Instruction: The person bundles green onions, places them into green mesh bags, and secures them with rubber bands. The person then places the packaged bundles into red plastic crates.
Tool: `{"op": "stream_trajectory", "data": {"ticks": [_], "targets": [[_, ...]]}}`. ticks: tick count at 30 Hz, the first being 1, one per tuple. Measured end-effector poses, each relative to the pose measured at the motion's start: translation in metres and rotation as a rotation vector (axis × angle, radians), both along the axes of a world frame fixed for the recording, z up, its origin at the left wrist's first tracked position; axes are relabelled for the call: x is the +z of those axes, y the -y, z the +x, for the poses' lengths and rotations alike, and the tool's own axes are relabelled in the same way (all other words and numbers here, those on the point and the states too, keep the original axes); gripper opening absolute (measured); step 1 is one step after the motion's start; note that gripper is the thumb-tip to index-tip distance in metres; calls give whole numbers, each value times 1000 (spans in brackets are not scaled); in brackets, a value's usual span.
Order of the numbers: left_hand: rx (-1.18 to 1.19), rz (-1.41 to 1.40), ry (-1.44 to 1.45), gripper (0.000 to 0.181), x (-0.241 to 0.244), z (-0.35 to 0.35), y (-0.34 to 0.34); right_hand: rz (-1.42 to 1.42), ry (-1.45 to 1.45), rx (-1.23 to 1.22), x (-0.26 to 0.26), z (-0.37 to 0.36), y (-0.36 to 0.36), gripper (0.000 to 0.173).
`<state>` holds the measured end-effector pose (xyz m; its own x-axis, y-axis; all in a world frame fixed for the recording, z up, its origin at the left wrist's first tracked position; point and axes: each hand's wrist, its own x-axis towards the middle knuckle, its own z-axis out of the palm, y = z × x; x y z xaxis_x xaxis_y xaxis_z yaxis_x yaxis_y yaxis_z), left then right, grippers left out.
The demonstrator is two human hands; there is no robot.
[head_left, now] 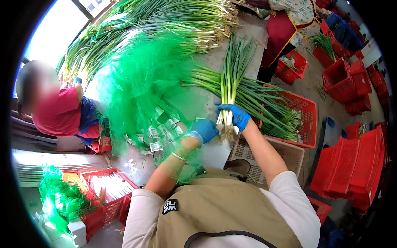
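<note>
A bunch of green onions (229,77) stands roots toward me, its white stems gripped by my right hand (236,115) in a blue glove. Close to the roots at its left side is my left hand (204,130), also blue-gloved, with its fingers curled; whether it grips something there is hidden. Green netting (145,83) is heaped to the left, and part of it lies over my left forearm. Printed labels (167,131) are spread under and beside the netting. More loose green onions (204,77) lie across the table behind the bunch, toward the red crate.
A large pile of green onions (173,18) covers the table's far side. Red crate (310,117) with onions and beige crate (269,155) stand at right. Co-workers are at left (59,114) and top right (279,34). Stacked red crates (350,167) stand farther right.
</note>
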<state>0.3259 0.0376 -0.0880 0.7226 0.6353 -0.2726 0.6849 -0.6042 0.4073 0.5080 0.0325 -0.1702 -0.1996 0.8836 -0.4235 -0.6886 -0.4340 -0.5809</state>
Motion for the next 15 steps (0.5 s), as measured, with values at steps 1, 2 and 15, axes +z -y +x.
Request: {"op": "stream_trajectory", "data": {"ticks": [1,2,15], "targets": [[159,-254,108,47,7,-10,3,-27,-39,-10,0,3,1,36],[319,-507,215,53,16,-22,5,-6,-41,-61,-1,6,2,32],[-48,-697,429,105,31,-71,52,160,375,-926,86,-61,70,26]]}}
